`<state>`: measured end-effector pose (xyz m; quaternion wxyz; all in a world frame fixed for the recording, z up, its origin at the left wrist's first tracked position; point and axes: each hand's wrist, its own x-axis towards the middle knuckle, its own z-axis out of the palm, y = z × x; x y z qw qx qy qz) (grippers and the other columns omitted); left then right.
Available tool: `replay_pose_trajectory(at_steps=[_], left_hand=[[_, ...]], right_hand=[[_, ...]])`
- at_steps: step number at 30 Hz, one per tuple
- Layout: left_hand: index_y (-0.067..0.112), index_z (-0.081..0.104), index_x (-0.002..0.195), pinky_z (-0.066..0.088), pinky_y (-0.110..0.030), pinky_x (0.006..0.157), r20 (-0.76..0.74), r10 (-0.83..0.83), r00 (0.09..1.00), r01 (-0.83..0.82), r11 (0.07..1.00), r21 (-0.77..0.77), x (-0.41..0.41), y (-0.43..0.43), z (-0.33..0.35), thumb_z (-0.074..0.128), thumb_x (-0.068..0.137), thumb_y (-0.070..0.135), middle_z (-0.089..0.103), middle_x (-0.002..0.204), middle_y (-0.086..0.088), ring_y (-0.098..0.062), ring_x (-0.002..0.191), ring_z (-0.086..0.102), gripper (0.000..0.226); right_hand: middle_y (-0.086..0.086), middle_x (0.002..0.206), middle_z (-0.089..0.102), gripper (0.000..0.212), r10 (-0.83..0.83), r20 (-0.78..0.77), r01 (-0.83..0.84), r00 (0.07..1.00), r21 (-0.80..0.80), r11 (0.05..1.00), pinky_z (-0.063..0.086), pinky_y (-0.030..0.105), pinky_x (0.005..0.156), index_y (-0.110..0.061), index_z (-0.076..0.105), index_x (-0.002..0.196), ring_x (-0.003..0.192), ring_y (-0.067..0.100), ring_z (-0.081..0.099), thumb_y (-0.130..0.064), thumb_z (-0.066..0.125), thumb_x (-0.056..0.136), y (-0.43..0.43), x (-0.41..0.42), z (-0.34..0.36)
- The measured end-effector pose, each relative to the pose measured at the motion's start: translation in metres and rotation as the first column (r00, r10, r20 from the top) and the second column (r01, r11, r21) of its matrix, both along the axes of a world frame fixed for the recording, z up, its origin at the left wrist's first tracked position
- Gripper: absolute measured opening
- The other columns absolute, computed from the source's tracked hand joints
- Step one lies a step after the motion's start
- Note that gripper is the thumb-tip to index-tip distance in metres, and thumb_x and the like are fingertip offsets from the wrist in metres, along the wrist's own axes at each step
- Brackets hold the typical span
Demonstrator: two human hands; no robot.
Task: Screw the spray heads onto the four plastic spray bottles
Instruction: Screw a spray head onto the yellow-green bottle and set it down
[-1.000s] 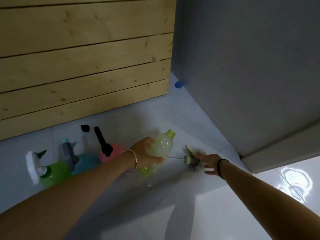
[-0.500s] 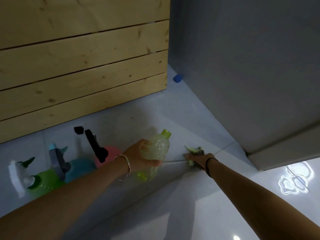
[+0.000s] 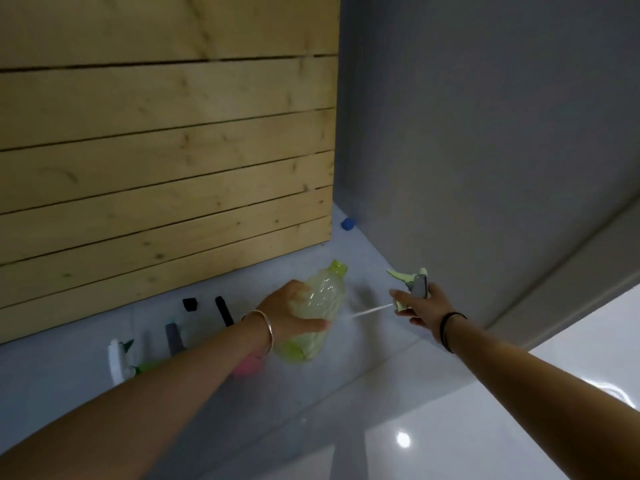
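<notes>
Pale tiled floor [image 3: 433, 427] — 3 capped spray bottles [image 3: 242, 367] by the plank wall [image 3: 166, 188], blue cap [image 3: 347, 224] in the corner.

A translucent, pale yellow-green plastic bottle [image 3: 320, 306], its wall ribbed and faintly shiny, beside a matt grey-and-green plastic spray head [image 3: 414, 284]. Behind, at 11 o'clock, unfinished knotty wood planks [image 3: 166, 161]. At 5 o'clock, glossy white floor tiles [image 3: 433, 438] mirror a lamp. A polished metal bangle [image 3: 265, 329] rings one wrist.

A plank wall [image 3: 166, 161] meets a grey wall [image 3: 485, 133], with a blue cap [image 3: 347, 224] on the floor [image 3: 450, 427] by their corner.
</notes>
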<state>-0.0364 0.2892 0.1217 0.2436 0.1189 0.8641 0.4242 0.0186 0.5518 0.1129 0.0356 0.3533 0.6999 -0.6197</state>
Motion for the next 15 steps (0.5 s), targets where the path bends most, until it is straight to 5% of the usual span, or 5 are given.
replay_pose_trajectory(at_steps=[4, 7, 15], left_hand=[[0.027, 0.046, 0.126, 0.045, -0.023, 0.087, -0.070, 0.056, 0.996, -0.051, 0.996, 0.074, 0.021, -0.017, 0.056, 0.084, 0.059, 0.041, 0.055, 0.114, 0.009, -0.010, 0.103, 0.055, 0.078], [0.026, 0.047, 0.126, 0.048, -0.030, 0.095, -0.094, 0.109, 0.990, -0.097, 0.988, 0.119, 0.036, -0.034, 0.084, 0.085, 0.058, 0.041, 0.057, 0.118, 0.005, -0.013, 0.108, 0.056, 0.080], [0.022, 0.048, 0.122, 0.048, -0.035, 0.096, -0.139, 0.250, 0.958, -0.230, 0.963, 0.141, 0.082, -0.089, 0.117, 0.086, 0.057, 0.037, 0.059, 0.120, 0.002, -0.017, 0.109, 0.057, 0.077]], right_hand=[[0.009, 0.094, 0.066, 0.020, -0.059, -0.161, 0.043, 0.985, -0.101, 0.994, 0.050, 0.025, 0.056, -0.011, 0.059, 0.101, 0.071, 0.015, 0.064, -0.022, 0.065, 0.086, -0.021, 0.009, 0.072], [0.007, 0.080, 0.062, 0.012, -0.137, -0.245, 0.093, 0.960, -0.185, 0.978, 0.053, 0.019, 0.045, -0.008, 0.056, 0.097, 0.054, 0.012, 0.069, -0.015, 0.062, 0.088, -0.040, 0.012, 0.112], [0.006, 0.090, 0.066, 0.032, -0.153, -0.425, 0.010, 0.892, -0.319, 0.948, 0.053, 0.020, 0.050, -0.011, 0.054, 0.109, 0.073, 0.014, 0.067, -0.019, 0.069, 0.083, -0.103, 0.034, 0.182]])
